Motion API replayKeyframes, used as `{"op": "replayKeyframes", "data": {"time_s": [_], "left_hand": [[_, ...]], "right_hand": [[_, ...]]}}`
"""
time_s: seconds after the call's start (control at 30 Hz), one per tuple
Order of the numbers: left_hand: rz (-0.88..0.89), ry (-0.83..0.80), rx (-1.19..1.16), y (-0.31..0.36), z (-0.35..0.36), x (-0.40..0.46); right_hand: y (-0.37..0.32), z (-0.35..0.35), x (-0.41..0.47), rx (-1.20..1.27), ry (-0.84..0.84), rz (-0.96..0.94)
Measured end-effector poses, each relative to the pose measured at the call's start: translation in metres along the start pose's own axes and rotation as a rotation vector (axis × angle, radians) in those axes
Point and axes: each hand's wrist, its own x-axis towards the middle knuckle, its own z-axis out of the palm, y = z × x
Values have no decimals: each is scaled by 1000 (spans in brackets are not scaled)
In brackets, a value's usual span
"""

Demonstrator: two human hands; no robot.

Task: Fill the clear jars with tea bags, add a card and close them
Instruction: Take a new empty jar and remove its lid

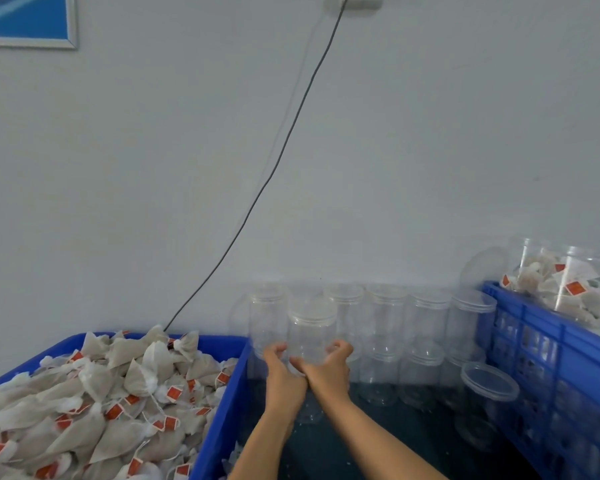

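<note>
Both hands, left hand (282,370) and right hand (329,367), grip 1 empty capped jar (311,332); lift straight, sparing neighbouring jars.

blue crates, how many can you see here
2. One blue plastic crate heaped with tea bags sits at lower left; a second blue slatted crate stands at right, bearing filled clear jars. Others may lie out of frame.

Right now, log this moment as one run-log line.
stage: picking empty jar | left hand: grips clear jar | right hand: grips same jar | lid: on | tea bags: in blue bin, untouched
</note>
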Motion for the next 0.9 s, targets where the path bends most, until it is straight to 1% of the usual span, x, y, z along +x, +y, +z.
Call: {"op": "replayKeyframes", "data": {"time_s": [0.1,0.13,0.17,0.2,0.27,0.3,0.37,0.43,0.5,0.53,0.57,0.6,0.63,0.67,0.7,0.73,0.77,0.8,0.9], "left_hand": [[155,30,43,-9,5,-29],[186,46,15,-13,8,-41],[190,59,-38,-18,10,-55],[189,86,-28,-23,13,-69],[201,122,108,-38,16,-96],[198,94,160,-45,17,-109],[177,-2,291,-55,12,-134],[213,-61,471,-66,7,-154],[229,-86,608,-70,5,-169],[254,-71,636,-74,3,-174],[306,-83,601,-76,2,-175],[277,-195,628,-73,-3,-177],[253,-238,588,-72,-6,-176],[217,-320,551,-68,-10,-177],[278,-259,477,-63,-11,-180],[226,-223,385,-62,-10,-181],[256,-170,437,-62,-8,-179],[318,-208,492,-53,-7,-179],[401,-122,473,-57,-7,-174]], "right_hand": [[10,-23,-34,180,-103,-3],[15,-33,-46,212,-146,2],[21,-44,-59,231,-194,16],[27,-55,-71,240,-249,36],[38,-77,-93,286,-339,72],[42,-88,-103,321,-347,84],[44,-109,-118,341,-262,46],[40,-129,-126,288,-201,-49],[32,-141,-134,115,-260,-150],[30,-143,-137,-35,-307,-179],[29,-144,-139,-211,-352,-197],[31,-142,-140,-401,-380,-218],[32,-140,-141,-561,-377,-252],[33,-138,-142,-656,-351,-294],[33,-136,-142,-680,-320,-332],[33,-135,-141,-650,-295,-356],[34,-134,-140,-592,-278,-361],[35,-134,-139,-544,-274,-357],[42,-131,-135,-515,-288,-372]]}}
